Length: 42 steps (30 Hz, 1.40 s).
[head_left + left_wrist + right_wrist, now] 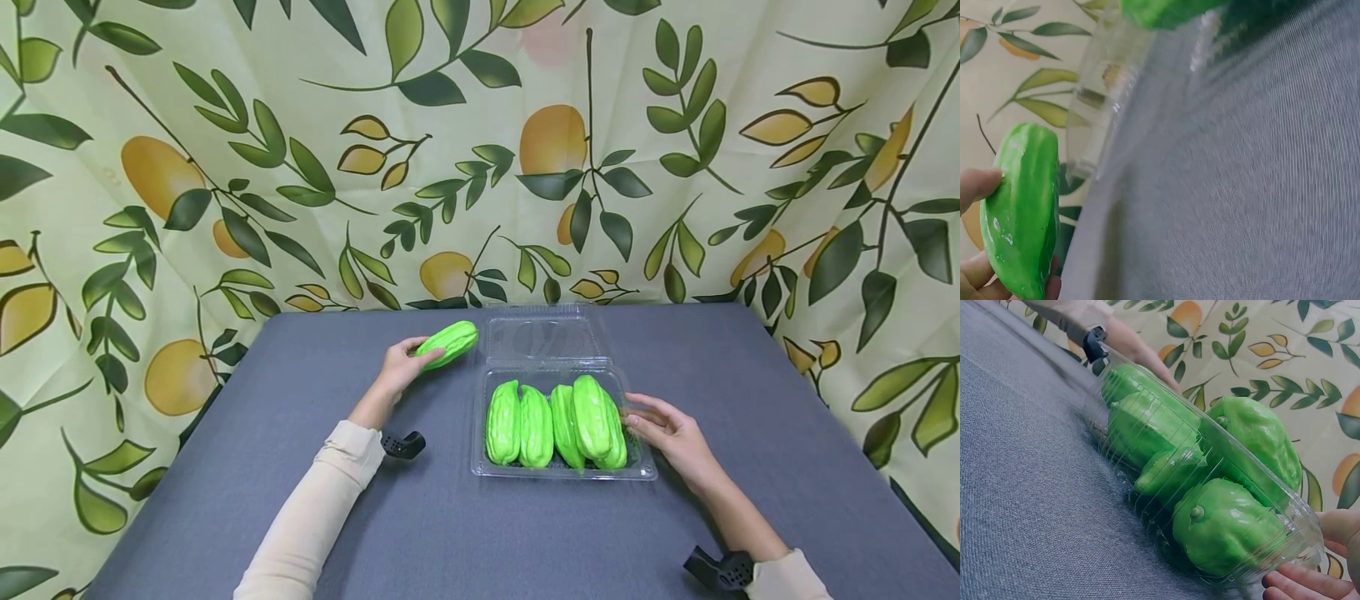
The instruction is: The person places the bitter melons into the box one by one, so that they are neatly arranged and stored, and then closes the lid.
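My left hand (401, 365) holds a bright green ridged gourd (450, 344) above the table, left of the container's lid. In the left wrist view the thumb presses one side of this glossy gourd (1022, 212), and the fingers lie behind it. A clear plastic clamshell container (487, 472) stands open on the table with several similar gourds (536, 427) in it; one lies on top of others at the right. My right hand (671, 433) touches the container's right end with fairly straight fingers (1310, 582). The gourds (1229, 528) show through the clear wall in the right wrist view.
The container's clear lid (543, 335) is folded back towards the table's far edge. Grey cloth covers the table (450, 542). Behind it hangs a curtain (480, 167) printed with leaves and fruit. Each wrist wears a black camera mount (402, 445).
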{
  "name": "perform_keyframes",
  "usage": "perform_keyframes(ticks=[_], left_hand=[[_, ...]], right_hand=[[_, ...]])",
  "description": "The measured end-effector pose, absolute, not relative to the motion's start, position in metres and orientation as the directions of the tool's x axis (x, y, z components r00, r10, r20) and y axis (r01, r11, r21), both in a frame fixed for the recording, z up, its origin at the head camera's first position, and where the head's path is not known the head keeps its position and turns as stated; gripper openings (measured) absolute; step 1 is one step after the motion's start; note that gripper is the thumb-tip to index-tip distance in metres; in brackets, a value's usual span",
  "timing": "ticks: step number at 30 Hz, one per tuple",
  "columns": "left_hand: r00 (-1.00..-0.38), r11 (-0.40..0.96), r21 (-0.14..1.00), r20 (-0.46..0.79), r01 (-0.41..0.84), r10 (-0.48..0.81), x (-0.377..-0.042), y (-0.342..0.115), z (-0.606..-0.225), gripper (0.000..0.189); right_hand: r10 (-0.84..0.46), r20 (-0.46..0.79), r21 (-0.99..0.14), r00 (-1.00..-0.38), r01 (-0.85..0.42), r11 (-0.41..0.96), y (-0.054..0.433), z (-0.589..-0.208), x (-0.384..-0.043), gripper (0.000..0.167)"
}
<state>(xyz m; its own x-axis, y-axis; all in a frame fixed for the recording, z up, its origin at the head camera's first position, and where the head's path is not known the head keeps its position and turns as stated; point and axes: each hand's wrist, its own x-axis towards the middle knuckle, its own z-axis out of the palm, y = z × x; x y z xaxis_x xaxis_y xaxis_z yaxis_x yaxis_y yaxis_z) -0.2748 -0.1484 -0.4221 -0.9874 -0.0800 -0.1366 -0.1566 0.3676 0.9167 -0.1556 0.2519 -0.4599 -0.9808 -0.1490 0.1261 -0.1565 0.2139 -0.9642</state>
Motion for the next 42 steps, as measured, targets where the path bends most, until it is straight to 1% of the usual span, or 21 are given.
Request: perform_keyframes(ticks=[6, 14, 22, 29, 42], left_hand=[[-0.985, 0.325, 0.931, -0.148, -0.169, -0.088, -0.269, -0.146, -0.416, 0.054], [-0.983, 0.315, 0.932, -0.160, -0.180, -0.090, -0.258, -0.140, -0.412, 0.051], [-0.985, 0.289, 0.942, -0.159, -0.171, -0.065, -0.248, -0.138, -0.407, 0.052], [-0.987, 0.295, 0.942, -0.153, -0.162, -0.055, -0.242, -0.135, -0.406, 0.050], [-0.985, 0.273, 0.947, -0.169, -0.170, -0.028, -0.234, -0.131, -0.401, 0.050]], right_hand=[[-0.157, 0.136, -0.968, -0.978, -0.165, 0.191, 0.252, -0.460, -0.156, 0.045], [-0.153, 0.133, -0.964, -0.979, -0.164, 0.212, 0.252, -0.459, -0.155, 0.046], [-0.163, 0.149, -0.967, -0.975, -0.178, 0.183, 0.253, -0.460, -0.156, 0.044], [-0.163, 0.152, -0.967, -0.975, -0.181, 0.181, 0.253, -0.461, -0.156, 0.044], [-0.144, 0.128, -0.963, -0.981, -0.158, 0.218, 0.252, -0.460, -0.156, 0.047]])
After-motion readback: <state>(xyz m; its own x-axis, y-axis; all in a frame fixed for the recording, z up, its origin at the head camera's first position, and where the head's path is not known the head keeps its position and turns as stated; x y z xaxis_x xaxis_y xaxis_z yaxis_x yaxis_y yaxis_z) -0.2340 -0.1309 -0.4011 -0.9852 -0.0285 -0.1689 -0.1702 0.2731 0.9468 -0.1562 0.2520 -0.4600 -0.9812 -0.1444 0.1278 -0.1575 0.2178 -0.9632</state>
